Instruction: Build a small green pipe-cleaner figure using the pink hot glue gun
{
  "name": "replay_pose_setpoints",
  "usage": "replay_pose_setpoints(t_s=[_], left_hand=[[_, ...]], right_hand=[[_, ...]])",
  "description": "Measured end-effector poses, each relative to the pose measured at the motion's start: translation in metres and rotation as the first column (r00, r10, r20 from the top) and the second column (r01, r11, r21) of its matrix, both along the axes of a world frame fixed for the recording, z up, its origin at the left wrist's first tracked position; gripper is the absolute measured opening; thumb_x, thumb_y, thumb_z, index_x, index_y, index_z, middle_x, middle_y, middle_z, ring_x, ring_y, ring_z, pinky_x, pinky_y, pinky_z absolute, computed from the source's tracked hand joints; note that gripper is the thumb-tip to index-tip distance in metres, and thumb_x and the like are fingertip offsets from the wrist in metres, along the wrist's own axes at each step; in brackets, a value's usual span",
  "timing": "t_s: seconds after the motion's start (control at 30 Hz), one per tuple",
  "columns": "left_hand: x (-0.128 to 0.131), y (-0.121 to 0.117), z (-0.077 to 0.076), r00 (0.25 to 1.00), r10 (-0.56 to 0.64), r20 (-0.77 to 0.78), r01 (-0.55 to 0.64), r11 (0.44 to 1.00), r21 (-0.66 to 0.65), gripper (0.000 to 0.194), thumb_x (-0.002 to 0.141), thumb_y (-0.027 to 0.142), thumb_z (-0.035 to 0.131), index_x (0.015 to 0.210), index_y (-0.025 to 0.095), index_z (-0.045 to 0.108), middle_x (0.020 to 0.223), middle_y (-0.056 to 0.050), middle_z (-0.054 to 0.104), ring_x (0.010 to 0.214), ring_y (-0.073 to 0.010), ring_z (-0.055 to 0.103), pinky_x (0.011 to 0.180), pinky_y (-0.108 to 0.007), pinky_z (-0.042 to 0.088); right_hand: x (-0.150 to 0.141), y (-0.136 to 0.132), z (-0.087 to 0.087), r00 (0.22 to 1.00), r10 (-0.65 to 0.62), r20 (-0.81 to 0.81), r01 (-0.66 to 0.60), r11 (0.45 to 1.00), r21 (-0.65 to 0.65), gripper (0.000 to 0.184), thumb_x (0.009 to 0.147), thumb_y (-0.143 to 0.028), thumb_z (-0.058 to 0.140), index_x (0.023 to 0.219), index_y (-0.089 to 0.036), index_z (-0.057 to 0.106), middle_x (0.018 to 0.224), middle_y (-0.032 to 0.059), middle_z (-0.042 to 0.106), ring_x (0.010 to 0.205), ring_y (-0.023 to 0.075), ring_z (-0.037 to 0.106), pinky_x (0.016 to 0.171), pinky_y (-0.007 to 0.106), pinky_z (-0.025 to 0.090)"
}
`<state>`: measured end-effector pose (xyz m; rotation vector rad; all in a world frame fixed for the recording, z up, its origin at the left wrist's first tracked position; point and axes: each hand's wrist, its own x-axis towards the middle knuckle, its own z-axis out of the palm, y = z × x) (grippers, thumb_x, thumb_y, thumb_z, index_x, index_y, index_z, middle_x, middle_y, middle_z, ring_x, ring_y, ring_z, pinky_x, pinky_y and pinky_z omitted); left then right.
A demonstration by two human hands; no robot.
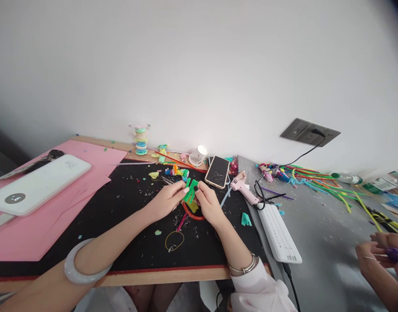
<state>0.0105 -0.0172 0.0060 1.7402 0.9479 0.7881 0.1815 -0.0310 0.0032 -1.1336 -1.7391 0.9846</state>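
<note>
My left hand (pixel 168 201) and my right hand (pixel 210 204) meet over the black mat (pixel 127 242). Between their fingertips they pinch a folded bundle of green pipe cleaners (pixel 190 190), each hand gripping one side. Just below the bundle lie a yellow-green fuzzy piece (pixel 193 206) and a red-orange curved strip (pixel 196 217). A magenta stem (pixel 182 222) and a thin yellowish loop (pixel 174 241) rest nearer to me. Tweezers or scissors, partly hidden, lie behind my left hand. Off to the right of my right hand sits a small folded teal piece (pixel 246 219).
A phone (pixel 217 171), a paper cup (pixel 196 157) and a pink glue gun (pixel 245 190) stand behind my hands. White power banks (pixel 39 184) lie left, on pink paper (pixel 101 167), and right (pixel 278 234). Loose pipe cleaners (pixel 316 182) and a co-worker's hands (pixel 377 255) are at right.
</note>
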Motion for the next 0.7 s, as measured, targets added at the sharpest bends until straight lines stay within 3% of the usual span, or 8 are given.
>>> replay_pose_setpoints(t_s=[0.23,0.4,0.7], left_hand=[[0.0004,0.0000,0.0027,0.996,0.061,-0.060,-0.054,0.992,0.114,0.031,0.091,0.038,0.036,0.066,0.020,0.034,0.051,0.007,0.038,0.048,-0.0099,0.038,0.051,-0.024,0.032],[0.0008,-0.0002,0.0021,0.991,0.125,-0.045,-0.116,0.978,0.175,0.030,0.091,0.035,0.035,0.066,0.021,0.029,0.050,0.008,0.034,0.046,-0.0095,0.035,0.049,-0.023,0.029],[0.0013,-0.0006,0.0016,0.988,0.139,-0.060,-0.125,0.972,0.198,0.029,0.091,0.033,0.034,0.066,0.021,0.028,0.050,0.008,0.034,0.047,-0.0095,0.034,0.050,-0.023,0.028]], right_hand=[[-0.0020,0.0007,-0.0020,1.000,-0.004,-0.024,0.002,0.999,-0.050,0.028,0.093,-0.038,0.037,0.071,-0.020,0.040,0.060,-0.0047,0.040,0.054,0.0097,0.036,0.052,0.022,0.030],[-0.0062,-0.0001,-0.0024,0.995,0.070,-0.069,-0.077,0.991,-0.112,0.028,0.091,-0.038,0.040,0.070,-0.020,0.040,0.062,-0.0036,0.042,0.054,0.0096,0.036,0.050,0.022,0.030],[-0.0079,-0.0013,-0.0022,0.980,0.102,-0.172,-0.126,0.982,-0.139,0.023,0.089,-0.034,0.043,0.072,-0.020,0.040,0.062,-0.0038,0.041,0.053,0.0092,0.034,0.049,0.022,0.029]])
